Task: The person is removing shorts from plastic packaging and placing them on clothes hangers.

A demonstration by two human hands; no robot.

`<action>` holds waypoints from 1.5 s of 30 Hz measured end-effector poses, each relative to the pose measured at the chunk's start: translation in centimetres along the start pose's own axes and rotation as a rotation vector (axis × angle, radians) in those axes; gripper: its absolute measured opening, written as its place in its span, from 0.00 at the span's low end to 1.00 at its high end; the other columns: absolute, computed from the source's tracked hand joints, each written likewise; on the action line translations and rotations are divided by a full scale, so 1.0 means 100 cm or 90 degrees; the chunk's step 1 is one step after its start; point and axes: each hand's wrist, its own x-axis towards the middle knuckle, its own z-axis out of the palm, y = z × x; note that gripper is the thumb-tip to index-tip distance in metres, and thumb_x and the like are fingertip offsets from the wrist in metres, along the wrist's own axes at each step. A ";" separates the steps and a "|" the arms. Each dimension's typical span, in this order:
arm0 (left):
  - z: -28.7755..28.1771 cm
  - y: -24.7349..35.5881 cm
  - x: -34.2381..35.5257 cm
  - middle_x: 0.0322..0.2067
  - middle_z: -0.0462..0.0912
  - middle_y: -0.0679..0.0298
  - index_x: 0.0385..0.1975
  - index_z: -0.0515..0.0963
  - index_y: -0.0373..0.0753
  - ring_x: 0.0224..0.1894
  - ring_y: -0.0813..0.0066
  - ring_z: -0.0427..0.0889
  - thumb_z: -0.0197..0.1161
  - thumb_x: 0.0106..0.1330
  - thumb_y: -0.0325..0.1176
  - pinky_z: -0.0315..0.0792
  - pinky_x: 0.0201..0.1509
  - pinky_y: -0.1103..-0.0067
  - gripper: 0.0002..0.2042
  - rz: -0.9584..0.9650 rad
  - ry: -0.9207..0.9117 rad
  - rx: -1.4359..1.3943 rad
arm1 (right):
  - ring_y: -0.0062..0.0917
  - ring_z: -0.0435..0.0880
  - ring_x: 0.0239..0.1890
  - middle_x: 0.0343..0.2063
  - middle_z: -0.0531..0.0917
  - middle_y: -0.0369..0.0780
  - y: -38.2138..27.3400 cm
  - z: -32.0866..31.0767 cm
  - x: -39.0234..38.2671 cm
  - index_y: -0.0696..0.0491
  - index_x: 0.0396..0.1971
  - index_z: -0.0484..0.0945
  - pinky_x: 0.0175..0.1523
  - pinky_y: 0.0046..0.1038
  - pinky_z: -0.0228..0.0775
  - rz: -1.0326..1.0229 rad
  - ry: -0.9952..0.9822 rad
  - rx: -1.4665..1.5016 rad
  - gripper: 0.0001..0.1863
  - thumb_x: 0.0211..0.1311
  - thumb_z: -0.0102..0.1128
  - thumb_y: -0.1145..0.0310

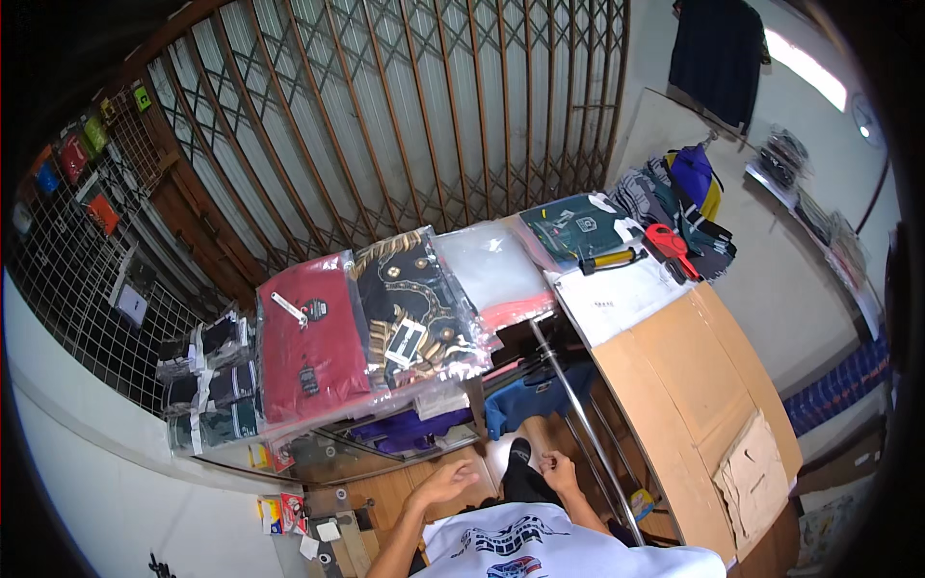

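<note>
My left hand (pixel 447 481) is held out in front of my white shirt with its fingers stretched apart and nothing in it. Beside it to the right, my right hand (pixel 558 473) has its fingers curled in; whether they hold anything small is hidden. Both hands are lower than the counter, apart from the goods on it. Nearest beyond them, a blue cloth (pixel 535 393) hangs below the counter. Plastic-wrapped clothes lie on top: a dark red folded garment (pixel 318 352), a black and gold patterned one (pixel 409 279) and a dark green one (pixel 581 229).
A metal rail (pixel 590 424) runs just right of my right hand. Cardboard (pixel 679 361) covers the right-hand surface, with a white sheet (pixel 609 301), a yellow-black cylindrical tool (pixel 612 261) and a red tool (pixel 667 247) at its far end. Behind stands a folding metal gate (pixel 434 125).
</note>
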 end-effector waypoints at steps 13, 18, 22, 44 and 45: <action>0.099 -0.046 0.004 0.53 0.77 0.42 0.63 0.65 0.30 0.56 0.53 0.78 0.61 0.65 0.50 0.72 0.58 0.69 0.34 -0.108 -0.084 0.384 | 0.25 0.86 0.27 0.28 0.86 0.43 0.171 -0.050 -0.158 0.57 0.39 0.82 0.29 0.26 0.78 0.373 0.070 0.125 0.11 0.57 0.62 0.69; 0.183 0.033 0.043 0.51 0.79 0.42 0.62 0.66 0.31 0.54 0.53 0.79 0.62 0.64 0.51 0.72 0.58 0.69 0.34 -0.008 -0.205 0.411 | 0.29 0.86 0.25 0.29 0.84 0.43 0.252 -0.067 -0.289 0.56 0.36 0.80 0.23 0.28 0.77 0.520 0.271 0.407 0.09 0.61 0.51 0.76; 0.269 0.097 0.048 0.47 0.81 0.43 0.61 0.68 0.31 0.50 0.55 0.82 0.63 0.65 0.44 0.75 0.54 0.69 0.29 0.159 -0.248 0.408 | 0.32 0.86 0.25 0.29 0.84 0.44 0.315 -0.057 -0.418 0.55 0.36 0.80 0.25 0.29 0.78 0.639 0.476 0.459 0.12 0.63 0.45 0.76; 0.645 0.211 0.051 0.67 0.41 0.27 0.69 0.53 0.38 0.69 0.26 0.43 0.63 0.61 0.52 0.49 0.67 0.42 0.41 0.303 -0.002 0.537 | 0.27 0.85 0.32 0.35 0.84 0.40 0.381 -0.211 -0.654 0.55 0.43 0.77 0.31 0.24 0.76 0.606 0.787 0.712 0.12 0.62 0.55 0.68; 0.647 0.210 0.054 0.67 0.39 0.27 0.70 0.50 0.37 0.69 0.23 0.40 0.60 0.62 0.56 0.44 0.67 0.41 0.43 0.296 0.000 0.551 | 0.27 0.85 0.33 0.37 0.84 0.40 0.374 -0.233 -0.646 0.55 0.45 0.77 0.33 0.25 0.76 0.590 0.760 0.694 0.13 0.62 0.56 0.68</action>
